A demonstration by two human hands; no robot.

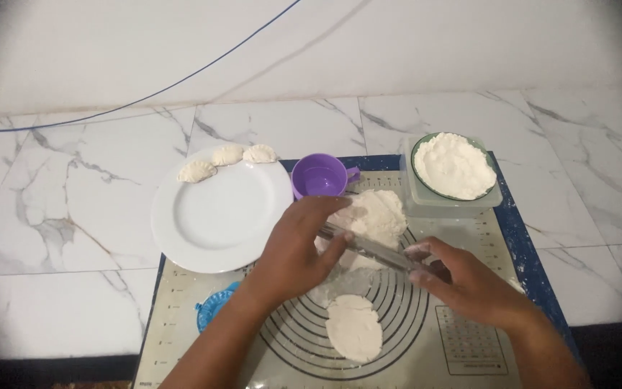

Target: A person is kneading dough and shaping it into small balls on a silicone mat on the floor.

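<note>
- My left hand (298,245) lies over one end of a clear rolling pin (368,248), fingers curled on it.
- My right hand (462,281) grips the pin's other end; that end is hidden under my fingers.
- The pin runs slantwise between the hands, over the mat (462,238); being see-through, its middle is hard to make out.
- A dough lump (376,215) sits just behind the pin, partly covered by my left hand.
- A rolled oval of dough (354,328) lies nearer me on the mat's rings, apart from the pin.
- A blue thing (212,306) peeks out beside my left forearm, mostly hidden; I can't tell what it is.
- White plate (217,216) at left, three dumplings (226,155) on its far rim.
- Purple cup (319,176) beside the plate; contents unclear.
- Bowl of white filling (455,166) in a clear tub, far right.
- The mat's near edge is cut off by the frame.
</note>
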